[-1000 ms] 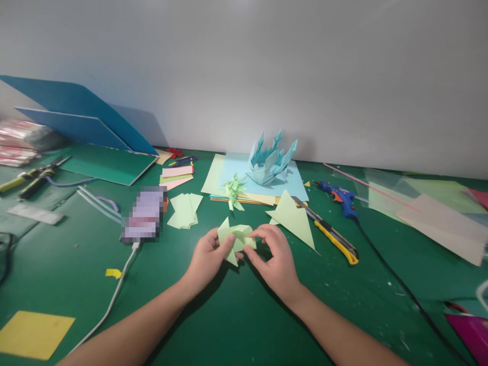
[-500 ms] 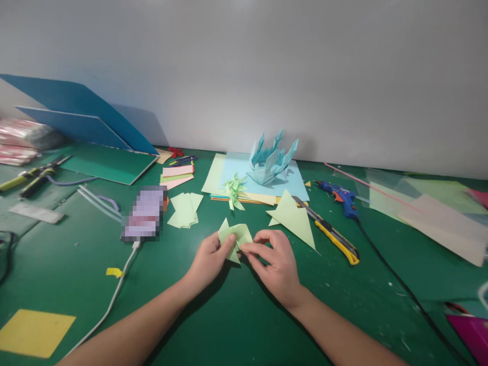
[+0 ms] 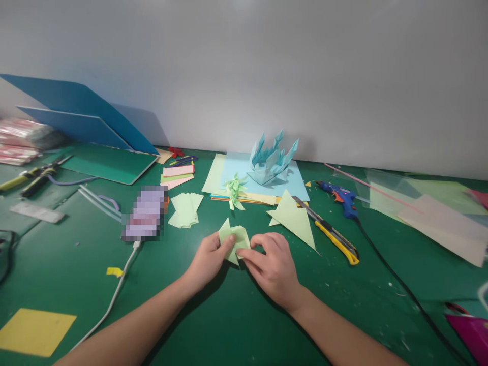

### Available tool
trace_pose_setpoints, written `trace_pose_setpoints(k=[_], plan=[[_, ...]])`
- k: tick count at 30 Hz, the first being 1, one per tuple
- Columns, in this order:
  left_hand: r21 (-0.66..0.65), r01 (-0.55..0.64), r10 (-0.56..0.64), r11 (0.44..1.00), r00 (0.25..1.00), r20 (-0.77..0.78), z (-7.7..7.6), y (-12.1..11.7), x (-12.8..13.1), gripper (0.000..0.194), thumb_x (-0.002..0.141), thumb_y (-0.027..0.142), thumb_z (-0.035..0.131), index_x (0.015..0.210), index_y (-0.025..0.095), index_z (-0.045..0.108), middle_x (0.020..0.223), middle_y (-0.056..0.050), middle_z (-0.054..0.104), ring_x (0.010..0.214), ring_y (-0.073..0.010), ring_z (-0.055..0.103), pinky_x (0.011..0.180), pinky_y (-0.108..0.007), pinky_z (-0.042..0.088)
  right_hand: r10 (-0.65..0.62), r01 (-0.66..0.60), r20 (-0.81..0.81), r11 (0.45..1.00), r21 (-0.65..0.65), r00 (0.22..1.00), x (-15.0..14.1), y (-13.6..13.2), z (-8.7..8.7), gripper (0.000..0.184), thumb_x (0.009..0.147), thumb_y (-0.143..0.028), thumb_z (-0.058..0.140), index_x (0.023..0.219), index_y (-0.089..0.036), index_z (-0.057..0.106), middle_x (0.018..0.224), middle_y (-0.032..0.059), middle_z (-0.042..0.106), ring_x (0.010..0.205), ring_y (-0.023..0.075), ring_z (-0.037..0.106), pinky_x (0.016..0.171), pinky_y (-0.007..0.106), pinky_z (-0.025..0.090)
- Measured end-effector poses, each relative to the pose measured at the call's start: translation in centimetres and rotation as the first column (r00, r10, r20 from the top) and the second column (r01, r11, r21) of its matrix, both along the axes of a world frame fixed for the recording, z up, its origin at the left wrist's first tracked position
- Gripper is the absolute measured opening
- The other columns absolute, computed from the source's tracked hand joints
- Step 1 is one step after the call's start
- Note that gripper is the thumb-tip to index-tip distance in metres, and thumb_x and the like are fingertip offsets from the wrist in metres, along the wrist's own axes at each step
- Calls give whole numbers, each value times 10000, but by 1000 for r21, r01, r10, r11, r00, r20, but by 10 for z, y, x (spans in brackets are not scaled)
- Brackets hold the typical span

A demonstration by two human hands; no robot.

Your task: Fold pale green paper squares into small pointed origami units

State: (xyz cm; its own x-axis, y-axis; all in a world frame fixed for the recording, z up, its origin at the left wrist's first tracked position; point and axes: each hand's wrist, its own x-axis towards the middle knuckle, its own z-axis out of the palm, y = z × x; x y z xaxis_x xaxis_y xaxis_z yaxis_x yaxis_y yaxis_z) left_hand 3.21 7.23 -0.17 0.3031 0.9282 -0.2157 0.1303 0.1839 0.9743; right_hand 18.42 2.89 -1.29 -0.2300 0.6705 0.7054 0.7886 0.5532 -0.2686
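A partly folded piece of light green paper (image 3: 241, 237) is held between my two hands above the green table. My left hand (image 3: 209, 258) pinches its left side, thumb on top. The fingers of my right hand (image 3: 275, 264) grip its lower right edge, with the index finger bent. Beyond them lie a small green origami piece (image 3: 234, 191) with pointed leaf shapes and a fan of pale green paper slips (image 3: 186, 210). Pale green paper triangles (image 3: 293, 218) rest to the right of my hands.
A blue origami swan shape (image 3: 270, 165) stands on stacked paper sheets. To the right lie a yellow utility knife (image 3: 337, 242) and a blue glue gun (image 3: 345, 201) with its black cord. On the left are a cabled phone (image 3: 145, 213), pliers (image 3: 38, 180) and yellow paper (image 3: 36, 333).
My right fingers have shifted slightly left along the paper's lower right part, and its right side is bent a little further inward. My left hand keeps its grip.
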Motion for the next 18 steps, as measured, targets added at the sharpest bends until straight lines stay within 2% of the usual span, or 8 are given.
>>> trace_pose_setpoints(k=[5, 18], plan=[[5, 9, -9, 1000, 1000, 2, -2, 0, 0, 351, 715, 485, 569, 719, 135, 584, 647, 11, 553, 605, -126, 455, 569, -236, 376, 9, -10, 48, 1000, 16, 999, -1, 0, 1, 178, 869, -158, 519, 781, -202, 668, 723, 33, 548, 705, 161, 423, 683, 300, 325], [-32, 40, -39, 999, 998, 46, 0, 1, 0, 348, 708, 486, 581, 674, 140, 562, 591, 35, 502, 547, -97, 393, 522, -221, 331, 42, -45, 51, 997, 57, 998, -3, -1, 1, 216, 885, -144, 500, 755, -185, 668, 637, 19, 505, 670, 152, 402, 649, 288, 316]])
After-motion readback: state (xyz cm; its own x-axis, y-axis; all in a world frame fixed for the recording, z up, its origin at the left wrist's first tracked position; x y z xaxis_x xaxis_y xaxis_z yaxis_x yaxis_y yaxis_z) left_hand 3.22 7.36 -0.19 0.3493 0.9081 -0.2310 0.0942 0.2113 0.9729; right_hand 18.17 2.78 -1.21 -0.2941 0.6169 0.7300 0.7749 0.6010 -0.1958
